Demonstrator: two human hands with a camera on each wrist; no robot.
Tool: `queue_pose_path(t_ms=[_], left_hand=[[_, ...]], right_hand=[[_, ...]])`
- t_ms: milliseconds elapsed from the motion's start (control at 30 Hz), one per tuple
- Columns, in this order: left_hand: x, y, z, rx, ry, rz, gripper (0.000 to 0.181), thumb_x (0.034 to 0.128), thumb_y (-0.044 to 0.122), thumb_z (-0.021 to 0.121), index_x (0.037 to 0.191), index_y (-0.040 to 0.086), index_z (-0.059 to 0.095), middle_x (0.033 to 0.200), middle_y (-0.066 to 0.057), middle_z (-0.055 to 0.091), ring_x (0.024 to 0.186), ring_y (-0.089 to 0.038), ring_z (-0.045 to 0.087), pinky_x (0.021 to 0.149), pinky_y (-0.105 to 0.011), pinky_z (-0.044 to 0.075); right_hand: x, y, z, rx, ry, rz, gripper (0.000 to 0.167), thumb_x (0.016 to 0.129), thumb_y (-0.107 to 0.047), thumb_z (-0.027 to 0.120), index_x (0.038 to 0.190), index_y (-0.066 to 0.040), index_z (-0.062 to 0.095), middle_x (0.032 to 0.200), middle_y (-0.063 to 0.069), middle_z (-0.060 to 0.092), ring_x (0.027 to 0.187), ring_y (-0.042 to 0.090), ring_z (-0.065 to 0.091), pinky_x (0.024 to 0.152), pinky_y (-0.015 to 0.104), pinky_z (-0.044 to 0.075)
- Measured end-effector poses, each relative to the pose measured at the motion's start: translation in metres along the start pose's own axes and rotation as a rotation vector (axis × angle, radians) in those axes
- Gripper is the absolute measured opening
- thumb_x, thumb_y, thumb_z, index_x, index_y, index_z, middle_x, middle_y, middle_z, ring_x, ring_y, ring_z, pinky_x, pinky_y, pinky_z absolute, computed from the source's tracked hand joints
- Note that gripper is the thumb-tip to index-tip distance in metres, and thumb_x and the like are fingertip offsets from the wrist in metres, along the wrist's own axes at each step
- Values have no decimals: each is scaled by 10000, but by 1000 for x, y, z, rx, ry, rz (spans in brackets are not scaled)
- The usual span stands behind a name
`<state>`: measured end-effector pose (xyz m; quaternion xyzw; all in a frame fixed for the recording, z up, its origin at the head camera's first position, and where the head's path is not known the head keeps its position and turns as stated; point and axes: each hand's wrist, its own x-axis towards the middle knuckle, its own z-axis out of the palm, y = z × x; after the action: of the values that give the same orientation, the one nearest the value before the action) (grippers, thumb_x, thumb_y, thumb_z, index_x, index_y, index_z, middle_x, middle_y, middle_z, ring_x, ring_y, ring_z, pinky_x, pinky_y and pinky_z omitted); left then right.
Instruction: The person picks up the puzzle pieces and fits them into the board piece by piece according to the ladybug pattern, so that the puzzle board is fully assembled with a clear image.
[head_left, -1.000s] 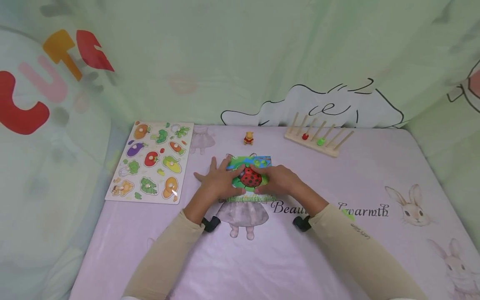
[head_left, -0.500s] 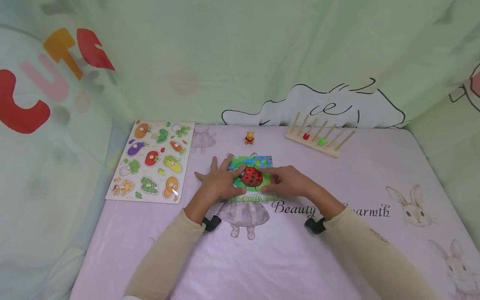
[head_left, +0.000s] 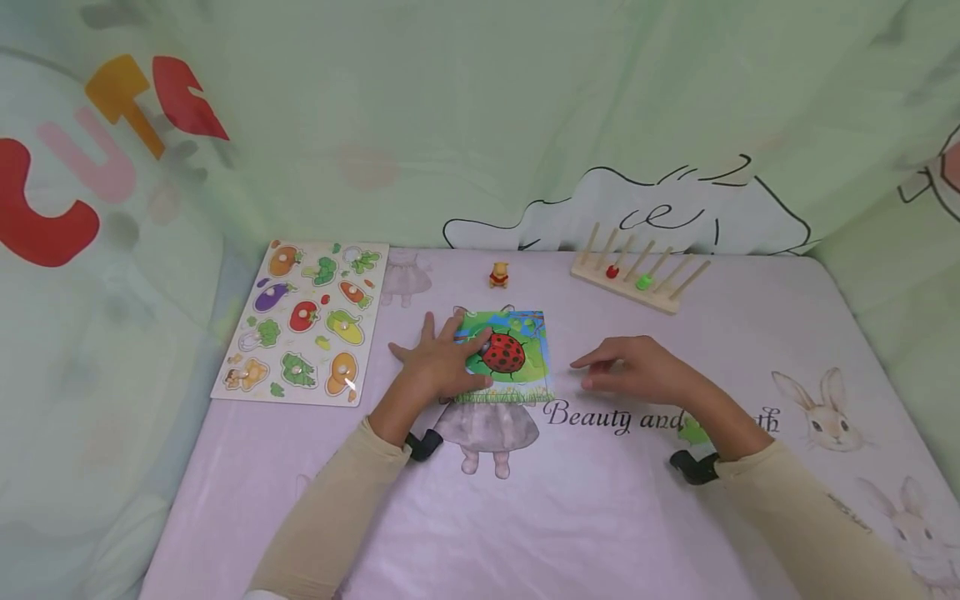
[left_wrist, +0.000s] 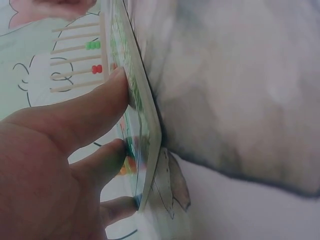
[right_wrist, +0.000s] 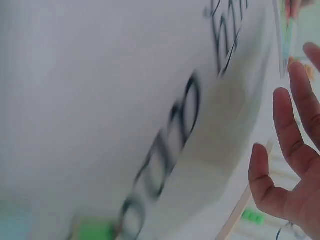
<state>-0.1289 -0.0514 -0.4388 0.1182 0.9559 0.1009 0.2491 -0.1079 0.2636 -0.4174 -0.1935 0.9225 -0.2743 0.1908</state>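
Note:
A square ladybug puzzle board (head_left: 525, 379) lies on the cloth in the middle of the head view, with a red, black-spotted ladybug (head_left: 503, 353) at its centre. My left hand (head_left: 435, 362) rests with spread fingers on the board's left part. In the left wrist view, fingertips (left_wrist: 120, 80) touch the top of the board (left_wrist: 150, 145). To the right of the board, and apart from it, my right hand (head_left: 637, 371) hovers with loosely bent fingers and holds nothing. The part of the board under my left hand is hidden.
A vegetable peg puzzle (head_left: 300, 325) lies at the left. Behind the board stands a small yellow bear figure (head_left: 498, 275). A wooden peg rack (head_left: 622, 287) with red and green beads is at the back right. A green piece (head_left: 693, 429) shows beside my right wrist.
My right hand has let go of the ladybug area and moved off to the right, away from the board. The left hand has stayed on the board.

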Motion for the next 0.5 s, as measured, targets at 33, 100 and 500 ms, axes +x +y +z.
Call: queue_pose_path(t_ms=[33,100,500], left_hand=[[0,0,0,-1,-4,-1,817,891,639,664,1583,490,254,1742,34,8,1579,-452,-57,1003,-907,152],[0,-1,0,0,-7,-2,818,892,643,660,1582,494,248,1742,35,2,1579,-450,-61,1002,-907,152],[1,-1,0,-2,-8,-5,824,891,641,665,1582,501,239,1741,43,-8,1580,-446,-68,1005,-908,143]], right_hand=[[-3,4,-2,2,-1,11,318,877,-349,809,1172,-233,787,1006,-110,740,909,114,618,796,272,511],[-10,11,-6,-2,3,30,317,869,-370,812,1158,-240,792,1031,-99,748,941,119,634,811,268,512],[-44,50,-23,-21,35,121,315,829,-438,835,1108,-297,800,1143,-55,728,1075,195,639,850,274,498]])
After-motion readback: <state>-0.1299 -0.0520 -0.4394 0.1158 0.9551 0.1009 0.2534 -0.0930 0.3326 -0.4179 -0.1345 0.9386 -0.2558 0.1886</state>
